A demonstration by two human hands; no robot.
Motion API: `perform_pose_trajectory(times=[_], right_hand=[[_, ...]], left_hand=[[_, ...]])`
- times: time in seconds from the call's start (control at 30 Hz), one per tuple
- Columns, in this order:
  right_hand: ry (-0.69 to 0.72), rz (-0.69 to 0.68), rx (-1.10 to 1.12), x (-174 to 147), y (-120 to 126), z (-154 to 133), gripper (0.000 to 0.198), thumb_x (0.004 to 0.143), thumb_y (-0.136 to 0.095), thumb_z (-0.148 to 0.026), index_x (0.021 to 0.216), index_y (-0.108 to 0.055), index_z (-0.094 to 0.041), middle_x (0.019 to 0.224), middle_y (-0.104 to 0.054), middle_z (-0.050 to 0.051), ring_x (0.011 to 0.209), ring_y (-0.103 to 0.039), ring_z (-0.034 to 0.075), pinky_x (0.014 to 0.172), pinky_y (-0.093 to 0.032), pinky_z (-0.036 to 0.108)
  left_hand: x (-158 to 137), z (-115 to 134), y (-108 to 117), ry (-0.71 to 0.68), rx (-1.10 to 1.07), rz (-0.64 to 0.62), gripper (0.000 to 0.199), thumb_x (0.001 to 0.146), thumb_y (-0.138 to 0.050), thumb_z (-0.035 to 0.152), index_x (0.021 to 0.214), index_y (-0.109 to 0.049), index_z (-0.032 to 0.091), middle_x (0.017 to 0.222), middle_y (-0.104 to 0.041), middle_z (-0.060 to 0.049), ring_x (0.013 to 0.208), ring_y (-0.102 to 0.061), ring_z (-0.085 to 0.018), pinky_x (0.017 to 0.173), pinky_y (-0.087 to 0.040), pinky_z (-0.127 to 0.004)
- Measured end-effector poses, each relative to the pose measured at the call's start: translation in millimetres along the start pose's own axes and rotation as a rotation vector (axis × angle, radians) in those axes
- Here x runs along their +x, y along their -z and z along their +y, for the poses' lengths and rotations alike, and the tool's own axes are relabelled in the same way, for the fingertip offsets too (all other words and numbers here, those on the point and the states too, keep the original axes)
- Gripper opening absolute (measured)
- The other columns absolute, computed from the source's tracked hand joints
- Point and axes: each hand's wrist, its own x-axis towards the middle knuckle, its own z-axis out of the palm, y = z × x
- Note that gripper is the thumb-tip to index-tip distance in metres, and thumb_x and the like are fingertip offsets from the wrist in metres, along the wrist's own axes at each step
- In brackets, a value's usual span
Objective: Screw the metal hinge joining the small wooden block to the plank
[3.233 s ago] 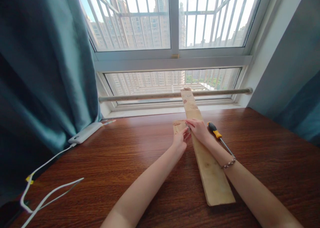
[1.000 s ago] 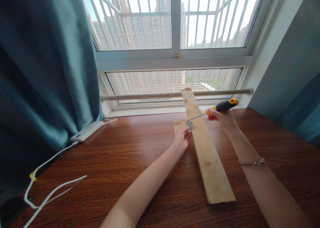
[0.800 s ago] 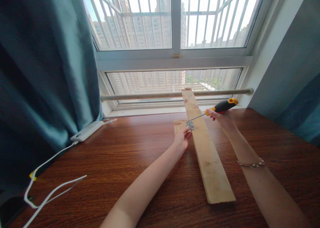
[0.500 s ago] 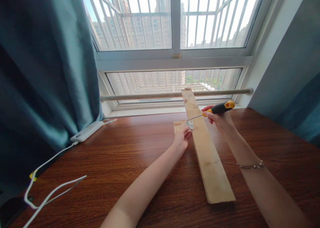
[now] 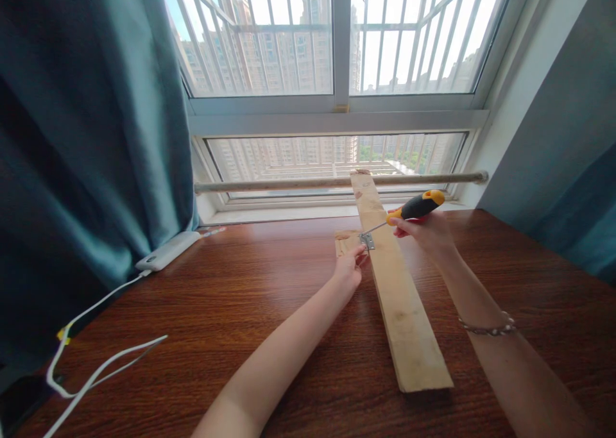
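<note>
A long pale wooden board (image 5: 402, 303) lies lengthwise on the table, its far end over the window sill. Against its left side is a short wooden block (image 5: 343, 239), and a small silver metal hinge (image 5: 369, 242) lies across the joint. My left hand (image 5: 348, 268) is closed on the block's near edge, fingertips by the hinge; some fingers are hidden. In my right hand (image 5: 428, 233) is a screwdriver (image 5: 418, 205) with a black and yellow handle. It slants down to the left, its tip at the hinge's left part. Any screw there is too small to see.
The brown wood-grain table (image 5: 269, 284) meets a barred window, with a horizontal rail (image 5: 274, 185) along it. At the left lie a white power strip (image 5: 168, 251) and a white cable (image 5: 103, 364), beside a blue curtain (image 5: 96, 104).
My right hand and the screwdriver handle have shifted slightly left, and the handle has turned a little. The hinge looks slightly turned. My left hand and the board stay nearly in place.
</note>
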Motion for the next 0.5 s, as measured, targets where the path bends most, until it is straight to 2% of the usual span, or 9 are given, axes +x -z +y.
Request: perform_pose_trajectory(times=[0.1, 0.17, 0.2, 0.27, 0.33, 0.43, 0.5], right_hand=[[0.141, 0.219, -0.362, -4.8, -12.5, 7.7, 0.035, 0.061, -0.075, -0.047, 0.054, -0.062, -0.016, 0.051, -0.063, 0.006, 0.052, -0.063, 0.023, 0.053, -0.05, 0.031], [0.178, 0.29, -0.446, -8.0, -19.6, 11.1, 0.038, 0.062, -0.074, -0.048, 0.048, -0.058, -0.017, 0.049, -0.062, 0.007, 0.052, -0.063, 0.024, 0.053, -0.049, 0.031], [0.167, 0.283, -0.42, -9.1, -22.1, 11.8, 0.036, 0.063, -0.073, -0.048, 0.051, -0.06, -0.016, 0.048, -0.062, 0.006, 0.051, -0.063, 0.023, 0.051, -0.049, 0.031], [0.11, 0.209, -0.244, -9.8, -23.9, 10.9, 0.033, 0.065, -0.073, -0.047, 0.069, -0.066, -0.015, 0.05, -0.063, 0.004, 0.044, -0.06, 0.019, 0.045, -0.047, 0.028], [0.038, 0.096, 0.01, -8.5, -21.0, 7.6, 0.041, 0.061, -0.077, -0.043, 0.089, -0.064, -0.015, 0.063, -0.068, 0.003, 0.043, -0.058, 0.015, 0.041, -0.047, 0.025], [-0.078, -0.087, 0.3, -4.5, -10.9, 1.8, 0.053, 0.053, -0.083, -0.035, 0.097, -0.059, -0.017, 0.091, -0.07, 0.005, 0.053, -0.064, 0.014, 0.05, -0.055, 0.025], [-0.12, -0.167, 0.358, -2.5, -4.8, 0.1, 0.053, 0.052, -0.084, -0.032, 0.097, -0.061, -0.016, 0.097, -0.069, 0.006, 0.062, -0.067, 0.016, 0.058, -0.058, 0.027]], left_hand=[[0.8, -0.1, 0.8, -0.002, 0.0, -0.011, 0.017, 0.071, -0.062, -0.003, 0.068, -0.058, 0.013, 0.065, -0.064, -0.003, 0.051, -0.056, -0.008, 0.056, -0.049, -0.021], [0.9, 0.2, 1.0, -0.001, -0.005, -0.008, 0.017, 0.071, -0.063, -0.003, 0.067, -0.057, 0.013, 0.064, -0.064, -0.003, 0.05, -0.055, -0.008, 0.056, -0.049, -0.022], [0.9, 0.4, 1.0, 0.002, -0.005, -0.005, 0.017, 0.071, -0.063, -0.002, 0.066, -0.057, 0.013, 0.063, -0.063, -0.003, 0.049, -0.055, -0.008, 0.056, -0.049, -0.022], [0.5, 0.8, 0.6, 0.006, -0.003, -0.003, 0.017, 0.071, -0.063, -0.002, 0.066, -0.058, 0.013, 0.063, -0.063, -0.003, 0.049, -0.055, -0.008, 0.055, -0.048, -0.021], [0.1, 1.0, -0.1, 0.01, -0.001, -0.006, 0.016, 0.072, -0.062, -0.002, 0.066, -0.058, 0.013, 0.063, -0.063, -0.003, 0.049, -0.055, -0.008, 0.055, -0.048, -0.021], [-0.1, 1.1, -1.1, 0.011, -0.006, -0.003, 0.017, 0.073, -0.061, -0.002, 0.065, -0.058, 0.013, 0.063, -0.063, -0.003, 0.049, -0.055, -0.009, 0.056, -0.049, -0.022], [-0.2, 1.1, -1.6, 0.009, -0.005, 0.001, 0.017, 0.072, -0.061, -0.002, 0.065, -0.058, 0.013, 0.063, -0.063, -0.003, 0.05, -0.054, -0.009, 0.056, -0.049, -0.022]])
